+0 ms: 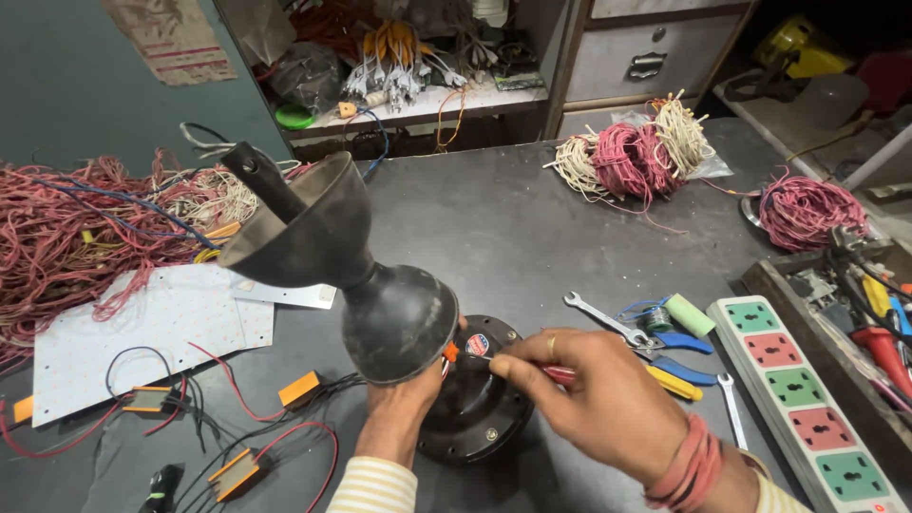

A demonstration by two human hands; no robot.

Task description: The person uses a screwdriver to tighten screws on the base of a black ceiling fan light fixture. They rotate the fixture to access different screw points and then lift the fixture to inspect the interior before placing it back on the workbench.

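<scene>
A black ceiling-fan downrod with two bell-shaped canopy cups (380, 294) stands tilted over a black round fan motor (475, 408) on the dark table. My left hand (404, 408) grips the lower cup from beneath, steadying it. My right hand (589, 394) pinches a red-handled screwdriver (560, 373), its tip pointing at a small orange part (450, 351) where the cup meets the motor. A ring is on one right-hand finger and red threads wrap that wrist.
Tangled red and white wires (85, 228) lie at left beside white panels (142, 332) and orange-tagged leads (237, 470). Wire coils (636, 152) sit at back right. Spanners (608, 318), blue-yellow pliers (679, 366), a multi-socket strip (807, 399) and a tool tray (855, 313) lie right.
</scene>
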